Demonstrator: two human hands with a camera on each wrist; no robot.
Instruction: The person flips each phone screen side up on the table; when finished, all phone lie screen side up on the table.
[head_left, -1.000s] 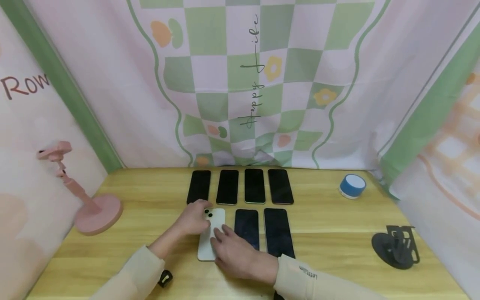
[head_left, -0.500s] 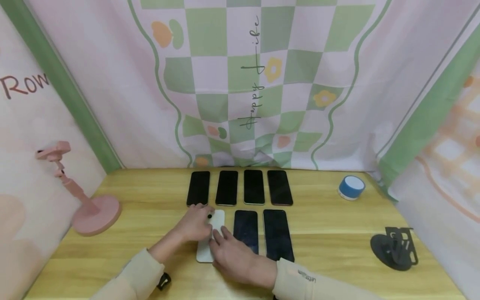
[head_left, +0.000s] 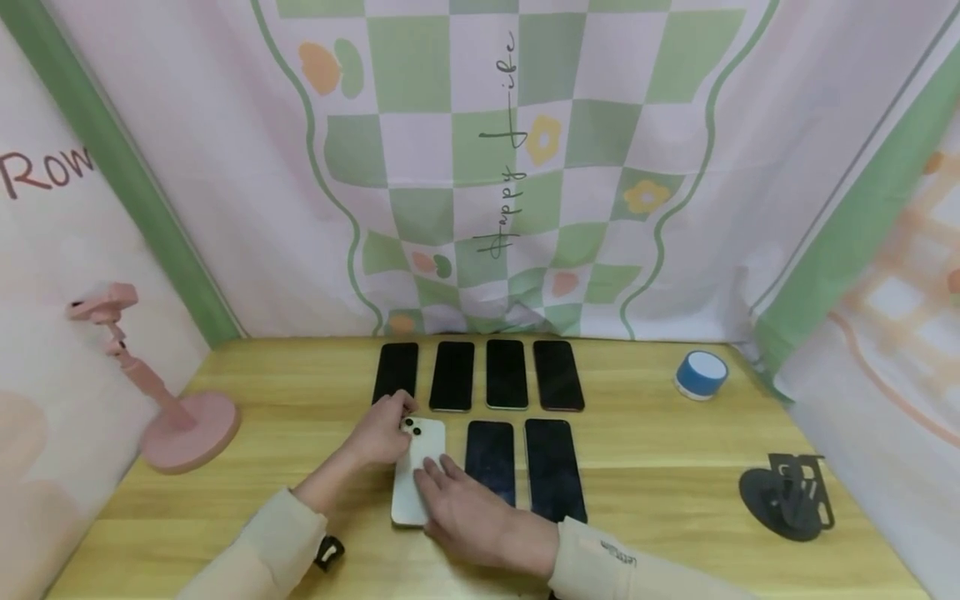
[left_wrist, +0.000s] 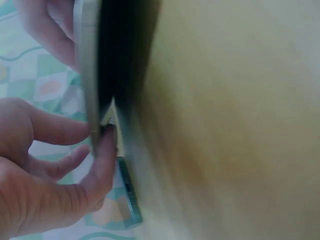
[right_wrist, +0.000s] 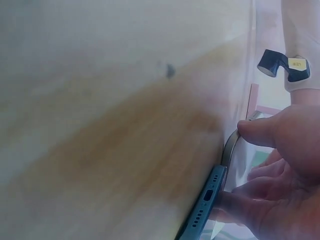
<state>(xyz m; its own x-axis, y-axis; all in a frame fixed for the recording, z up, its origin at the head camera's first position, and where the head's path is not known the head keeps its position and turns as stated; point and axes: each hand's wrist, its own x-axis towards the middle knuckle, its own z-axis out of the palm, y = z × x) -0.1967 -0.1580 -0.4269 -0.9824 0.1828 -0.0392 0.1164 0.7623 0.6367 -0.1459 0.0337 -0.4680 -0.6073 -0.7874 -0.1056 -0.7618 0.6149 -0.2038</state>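
A white phone (head_left: 407, 496) lies back up in the left place of the near row, its camera lenses at the far end. My left hand (head_left: 381, 429) pinches its far left corner, with a fingertip (left_wrist: 107, 137) under the edge in the left wrist view. That view shows the dark screen side (left_wrist: 117, 45) tilted over the table. My right hand (head_left: 476, 512) holds the phone's right side near the close end. In the right wrist view its thumb (right_wrist: 255, 131) presses the phone's edge. Two dark-screened phones (head_left: 491, 454) lie just right of it, screens up.
A row of several black-screened phones (head_left: 507, 375) lies along the back. To the left stands a pink phone stand (head_left: 191, 429). On the right are a blue and white round speaker-like object (head_left: 702, 375) and a black folding stand (head_left: 791, 500). A checked cloth (head_left: 487, 150) hangs behind.
My left hand has slid off the camera lenses to the phone's corner, uncovering them. The white phone has shifted slightly and tilted. My right hand stays nearly in place.
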